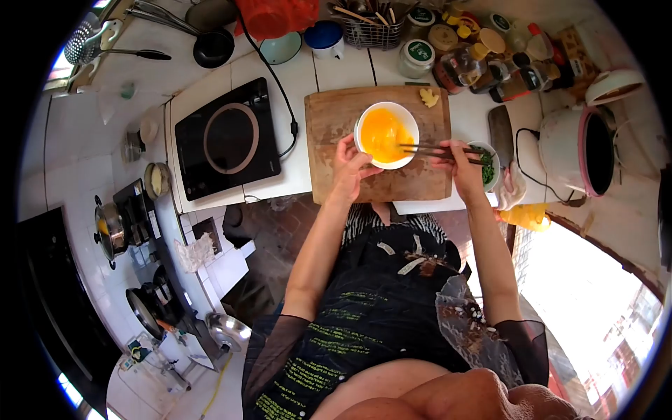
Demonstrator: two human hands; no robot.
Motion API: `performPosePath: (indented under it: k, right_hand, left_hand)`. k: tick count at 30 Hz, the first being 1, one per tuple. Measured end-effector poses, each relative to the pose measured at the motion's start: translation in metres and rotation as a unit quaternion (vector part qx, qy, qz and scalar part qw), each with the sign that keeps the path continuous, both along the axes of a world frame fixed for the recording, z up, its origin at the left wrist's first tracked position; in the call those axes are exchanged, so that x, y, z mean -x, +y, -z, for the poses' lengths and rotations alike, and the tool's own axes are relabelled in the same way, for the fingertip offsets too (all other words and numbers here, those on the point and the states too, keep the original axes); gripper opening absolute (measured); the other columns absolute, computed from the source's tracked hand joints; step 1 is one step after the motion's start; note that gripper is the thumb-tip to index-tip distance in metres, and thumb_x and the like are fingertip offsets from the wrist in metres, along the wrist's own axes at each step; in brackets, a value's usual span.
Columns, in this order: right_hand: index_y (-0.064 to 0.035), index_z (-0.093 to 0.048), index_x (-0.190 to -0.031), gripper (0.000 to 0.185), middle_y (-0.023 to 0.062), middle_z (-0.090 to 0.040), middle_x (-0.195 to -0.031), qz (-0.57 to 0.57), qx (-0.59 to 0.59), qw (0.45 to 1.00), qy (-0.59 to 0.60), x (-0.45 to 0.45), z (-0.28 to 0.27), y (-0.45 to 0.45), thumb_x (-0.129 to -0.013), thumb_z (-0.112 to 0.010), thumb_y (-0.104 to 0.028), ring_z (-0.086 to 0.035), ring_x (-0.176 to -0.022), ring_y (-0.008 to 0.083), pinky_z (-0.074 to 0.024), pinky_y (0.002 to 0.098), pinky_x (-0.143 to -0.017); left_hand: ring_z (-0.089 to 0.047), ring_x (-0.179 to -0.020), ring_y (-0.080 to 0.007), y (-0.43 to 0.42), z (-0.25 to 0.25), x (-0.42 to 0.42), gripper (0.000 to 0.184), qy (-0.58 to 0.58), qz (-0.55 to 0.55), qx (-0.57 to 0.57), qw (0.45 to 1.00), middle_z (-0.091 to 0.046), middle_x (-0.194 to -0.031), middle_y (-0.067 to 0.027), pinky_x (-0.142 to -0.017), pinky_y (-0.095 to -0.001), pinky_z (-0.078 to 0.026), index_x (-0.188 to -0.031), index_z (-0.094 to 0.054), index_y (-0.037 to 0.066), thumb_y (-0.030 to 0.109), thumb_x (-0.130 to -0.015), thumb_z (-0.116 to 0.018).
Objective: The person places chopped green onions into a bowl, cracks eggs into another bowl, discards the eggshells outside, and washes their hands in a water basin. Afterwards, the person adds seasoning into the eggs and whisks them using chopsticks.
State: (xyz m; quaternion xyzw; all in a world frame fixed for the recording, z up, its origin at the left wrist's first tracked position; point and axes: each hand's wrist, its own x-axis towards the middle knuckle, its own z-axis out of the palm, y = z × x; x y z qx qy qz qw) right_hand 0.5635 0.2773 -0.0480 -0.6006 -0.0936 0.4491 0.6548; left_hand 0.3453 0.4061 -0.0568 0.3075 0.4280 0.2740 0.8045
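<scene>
A white bowl (413,120) of beaten egg (382,134) stands on the wooden cutting board (329,178). My left hand (349,168) grips the bowl by its lower left rim. In my right hand (459,168) is a pair of chopsticks (428,148), their tips dipping into the yellow egg from the right. Just beside that hand, a small bowl of chopped greens (488,165) is partly covered by my fingers and the chopstick ends. A piece of ginger (428,97) lies at the board's top right corner.
To the left lies a black induction cooktop (229,140), its cord (292,105) running toward the back. Jars and bottles (462,66) crowd the back right. A rice cooker (570,150) stands at right, near a cleaver-like dark blade (500,129) and a cloth (513,185).
</scene>
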Motion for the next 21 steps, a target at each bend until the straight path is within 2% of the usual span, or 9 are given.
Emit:
performPosePath:
  k: [2, 3, 6, 10, 11, 14, 15, 18, 21]
  right_hand:
    - [0.0034, -0.057, -0.099, 0.034, 0.0158, -0.063, -0.089, -0.04, -0.066, 0.995, 0.068, 0.003, -0.002, -0.003, -0.094, -0.05, -0.03, -0.066, -0.072, 0.0217, -0.0565, 0.0295, -0.065]
    - [0.0034, -0.057, -0.099, 0.035, 0.0155, -0.063, -0.088, 0.038, -0.1, 0.991, 0.081, -0.002, -0.002, -0.001, -0.094, -0.051, -0.03, -0.066, -0.072, 0.0216, -0.0566, 0.0297, -0.065]
    - [0.0035, -0.057, -0.1, 0.034, 0.0154, -0.063, -0.088, -0.07, -0.023, 0.996, 0.049, 0.0, 0.0, -0.001, -0.094, -0.05, -0.029, -0.066, -0.072, 0.0215, -0.0566, 0.0297, -0.065]
    - [0.0033, -0.057, -0.1, 0.033, 0.015, -0.063, -0.088, 0.049, -0.067, 0.997, 0.01, -0.007, -0.004, 0.0, -0.094, -0.05, -0.028, -0.065, -0.071, 0.0212, -0.0566, 0.0294, -0.066]
    - [0.0034, -0.057, -0.1, 0.032, 0.0153, -0.063, -0.088, 0.004, -0.004, 1.0, -0.004, -0.003, -0.002, 0.001, -0.094, -0.05, -0.027, -0.066, -0.07, 0.0213, -0.0565, 0.0294, -0.066]
    - [0.0034, -0.057, -0.1, 0.031, 0.0157, -0.063, -0.087, -0.036, -0.056, 0.994, 0.091, 0.007, -0.002, -0.003, -0.094, -0.049, -0.026, -0.066, -0.07, 0.0214, -0.0563, 0.0293, -0.065]
    - [0.0032, -0.057, -0.099, 0.03, 0.0157, -0.063, -0.087, 0.051, -0.086, 0.99, 0.099, 0.003, 0.003, -0.002, -0.094, -0.051, -0.026, -0.066, -0.07, 0.0218, -0.0565, 0.0297, -0.065]
    - [0.0029, -0.057, -0.099, 0.03, 0.0155, -0.063, -0.087, -0.033, -0.015, 0.999, 0.037, 0.002, -0.002, -0.003, -0.094, -0.05, -0.026, -0.066, -0.071, 0.0216, -0.0566, 0.0298, -0.065]
    - [0.0032, -0.057, -0.099, 0.031, 0.0153, -0.063, -0.087, 0.042, -0.057, 0.997, 0.03, -0.006, 0.003, -0.005, -0.094, -0.05, -0.026, -0.066, -0.071, 0.0216, -0.0566, 0.03, -0.065]
  left_hand:
    - [-0.059, -0.099, -0.0243, -0.001, 0.0, -0.002, 0.062, 0.001, -0.001, 0.003, 1.0, -0.05, -0.114, -0.0135, -0.072, -0.0382, -0.058, -0.129, -0.03, 0.006, 0.005, -0.075, -0.062]
    - [-0.059, -0.098, -0.0243, -0.001, 0.0, -0.003, 0.062, -0.005, -0.002, 0.004, 1.0, -0.05, -0.114, -0.0134, -0.072, -0.0382, -0.058, -0.129, -0.031, 0.006, 0.005, -0.075, -0.061]
    - [-0.059, -0.099, -0.0243, 0.0, -0.001, -0.002, 0.061, -0.005, 0.002, 0.009, 1.0, -0.049, -0.114, -0.0131, -0.071, -0.0382, -0.058, -0.129, -0.031, 0.006, 0.004, -0.075, -0.061]
    - [-0.058, -0.102, -0.0252, 0.001, 0.005, 0.0, 0.059, -0.003, 0.018, -0.006, 1.0, -0.051, -0.114, -0.0125, -0.075, -0.0423, -0.056, -0.126, -0.031, 0.008, 0.009, -0.076, -0.062]
    - [-0.058, -0.102, -0.0252, 0.001, 0.005, 0.001, 0.059, -0.001, 0.02, -0.008, 1.0, -0.051, -0.114, -0.0125, -0.075, -0.0423, -0.056, -0.126, -0.031, 0.008, 0.009, -0.076, -0.062]
    - [-0.058, -0.102, -0.0251, 0.001, 0.005, -0.002, 0.058, -0.004, 0.027, 0.004, 1.0, -0.052, -0.114, -0.0129, -0.075, -0.0419, -0.056, -0.126, -0.03, 0.008, 0.008, -0.077, -0.061]
    - [-0.058, -0.101, -0.0248, 0.001, 0.004, -0.002, 0.058, -0.007, 0.027, 0.002, 1.0, -0.052, -0.114, -0.013, -0.075, -0.0414, -0.057, -0.126, -0.03, 0.008, 0.008, -0.077, -0.061]
    - [-0.058, -0.101, -0.0244, 0.001, 0.002, -0.001, 0.058, -0.006, 0.029, 0.002, 1.0, -0.052, -0.114, -0.013, -0.074, -0.0401, -0.057, -0.126, -0.03, 0.008, 0.008, -0.078, -0.062]
    - [-0.059, -0.101, -0.024, 0.003, 0.004, -0.002, 0.059, -0.011, 0.025, 0.002, 1.0, -0.053, -0.113, -0.013, -0.074, -0.0387, -0.057, -0.126, -0.03, 0.008, 0.009, -0.078, -0.062]
